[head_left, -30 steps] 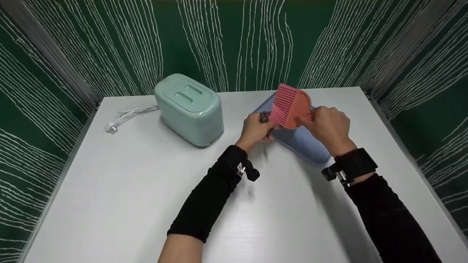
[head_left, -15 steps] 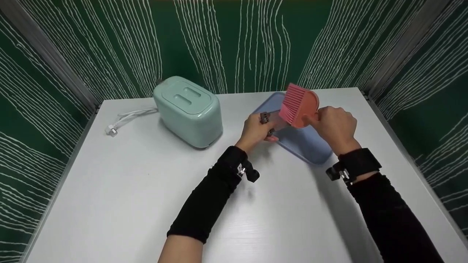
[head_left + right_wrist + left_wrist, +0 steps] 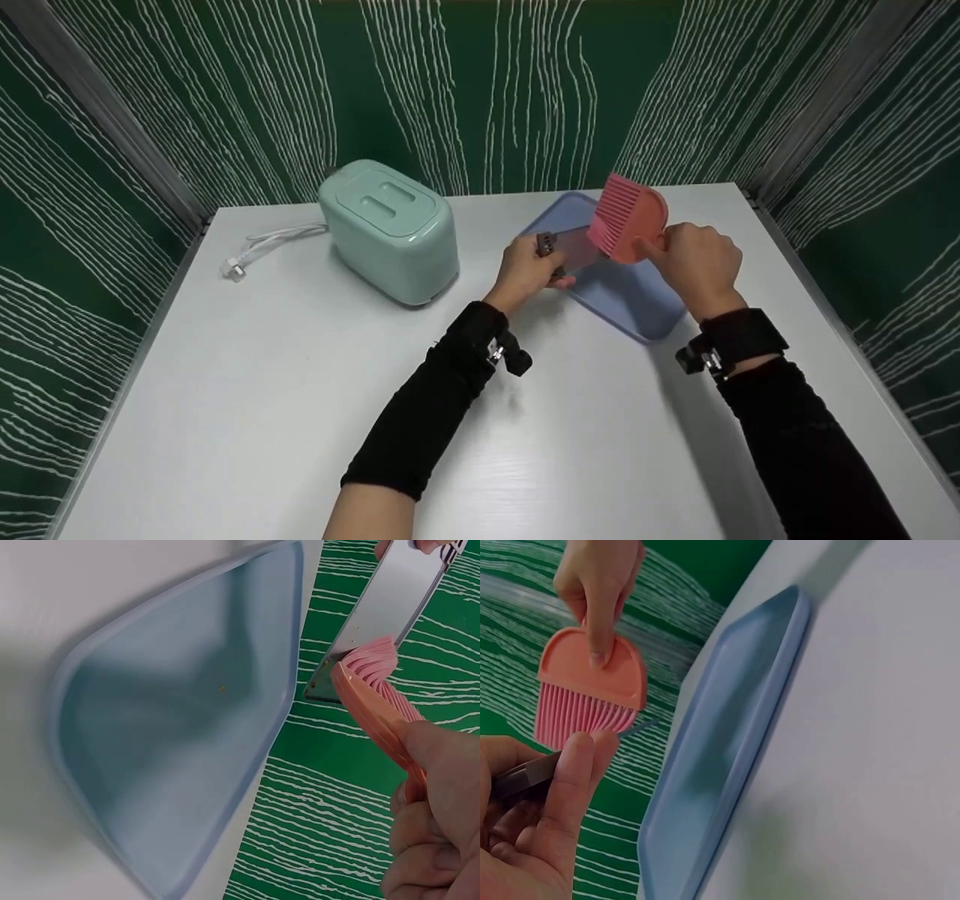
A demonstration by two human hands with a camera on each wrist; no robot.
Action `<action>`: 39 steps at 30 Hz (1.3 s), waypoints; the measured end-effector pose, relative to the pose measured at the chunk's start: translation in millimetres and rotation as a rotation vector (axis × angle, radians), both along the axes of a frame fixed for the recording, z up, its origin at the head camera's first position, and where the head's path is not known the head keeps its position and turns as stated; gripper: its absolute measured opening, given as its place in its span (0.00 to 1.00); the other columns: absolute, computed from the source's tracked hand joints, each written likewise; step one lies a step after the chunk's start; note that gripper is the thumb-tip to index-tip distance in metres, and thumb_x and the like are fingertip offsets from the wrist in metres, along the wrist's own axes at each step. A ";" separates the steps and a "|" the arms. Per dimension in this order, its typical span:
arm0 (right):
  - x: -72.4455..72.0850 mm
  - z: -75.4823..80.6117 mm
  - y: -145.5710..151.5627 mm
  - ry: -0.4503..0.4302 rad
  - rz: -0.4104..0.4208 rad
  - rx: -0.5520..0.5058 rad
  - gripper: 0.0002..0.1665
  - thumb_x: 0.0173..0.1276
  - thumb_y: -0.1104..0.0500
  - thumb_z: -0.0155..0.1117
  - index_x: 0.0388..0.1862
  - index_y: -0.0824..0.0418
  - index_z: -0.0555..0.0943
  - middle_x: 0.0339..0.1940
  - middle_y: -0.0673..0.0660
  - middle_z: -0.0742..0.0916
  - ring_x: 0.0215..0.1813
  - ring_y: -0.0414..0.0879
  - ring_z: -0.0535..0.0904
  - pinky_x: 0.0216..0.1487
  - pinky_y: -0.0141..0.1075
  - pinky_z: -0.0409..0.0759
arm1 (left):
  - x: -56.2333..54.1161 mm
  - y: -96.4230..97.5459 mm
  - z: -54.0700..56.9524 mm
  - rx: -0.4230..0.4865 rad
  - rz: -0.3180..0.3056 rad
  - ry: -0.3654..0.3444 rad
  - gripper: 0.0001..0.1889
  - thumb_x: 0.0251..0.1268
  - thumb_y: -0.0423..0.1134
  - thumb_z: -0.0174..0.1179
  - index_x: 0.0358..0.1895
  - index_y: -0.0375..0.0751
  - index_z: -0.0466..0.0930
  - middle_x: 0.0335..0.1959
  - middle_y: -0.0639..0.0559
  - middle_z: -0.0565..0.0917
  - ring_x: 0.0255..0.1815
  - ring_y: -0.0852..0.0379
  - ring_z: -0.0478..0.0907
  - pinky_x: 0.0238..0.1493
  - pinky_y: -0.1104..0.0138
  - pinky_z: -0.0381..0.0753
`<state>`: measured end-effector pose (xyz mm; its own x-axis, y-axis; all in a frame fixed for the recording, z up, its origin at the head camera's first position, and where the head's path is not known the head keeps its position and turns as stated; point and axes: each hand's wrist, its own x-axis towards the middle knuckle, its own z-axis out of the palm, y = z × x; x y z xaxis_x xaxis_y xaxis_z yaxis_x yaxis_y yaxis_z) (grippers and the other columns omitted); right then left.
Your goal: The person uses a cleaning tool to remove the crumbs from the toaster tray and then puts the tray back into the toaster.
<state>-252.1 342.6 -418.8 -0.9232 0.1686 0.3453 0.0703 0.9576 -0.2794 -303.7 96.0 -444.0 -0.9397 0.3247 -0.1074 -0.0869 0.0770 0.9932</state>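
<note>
My left hand (image 3: 523,271) pinches the dark end of a flat metal crumb tray (image 3: 581,247), holding it over a blue tray (image 3: 634,319). In the right wrist view the crumb tray (image 3: 390,600) slants down, with small crumbs near its far end. My right hand (image 3: 697,262) grips a small brush (image 3: 641,225) with an orange handle, thumb pressed on its flat face. Its pink bristles (image 3: 375,660) bend against the metal near that far end. A tiny yellowish crumb (image 3: 221,688) lies in the blue tray.
To the left of my hands stands a mint-green toaster (image 3: 394,240), with two lidded slots on top. Its white cord and plug (image 3: 235,268) lie on the white table (image 3: 285,420). Green walls with white streaks (image 3: 525,97) enclose the table at the back and sides.
The brush in my right hand has slid rightward along the crumb tray, away from my left hand, and more of the metal shows. My left hand has barely moved.
</note>
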 end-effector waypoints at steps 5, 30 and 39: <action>0.6 -4.0 6.4 -0.006 -0.010 0.012 0.34 0.75 0.38 0.71 0.17 0.61 0.77 0.12 0.58 0.76 0.18 0.52 0.71 0.18 0.40 0.56 | -0.7 -1.3 -2.8 -0.004 -0.029 0.030 0.04 0.79 0.30 0.59 0.50 0.35 0.81 0.47 0.37 0.88 0.33 0.51 0.93 0.41 0.64 0.93; 3.8 -11.8 27.8 -0.068 -0.052 0.044 0.36 0.75 0.37 0.69 0.15 0.60 0.75 0.12 0.58 0.76 0.19 0.52 0.71 0.18 0.42 0.58 | 0.6 2.0 -1.6 -0.306 -0.051 0.333 0.07 0.81 0.33 0.59 0.50 0.33 0.84 0.27 0.55 0.79 0.34 0.56 0.90 0.32 0.76 0.80; 10.7 -12.9 36.1 -0.090 -0.064 0.007 0.34 0.75 0.37 0.68 0.18 0.61 0.78 0.14 0.59 0.78 0.20 0.55 0.74 0.18 0.43 0.60 | -1.2 0.9 -2.9 -0.353 -0.051 0.355 0.12 0.81 0.33 0.58 0.59 0.34 0.85 0.41 0.41 0.90 0.35 0.59 0.88 0.32 0.76 0.80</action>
<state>-241.4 378.7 -431.7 -0.9382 0.2256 0.2625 0.1556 0.9524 -0.2621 -304.8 96.9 -446.9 -0.9221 0.3727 0.1044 0.2643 0.4093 0.8733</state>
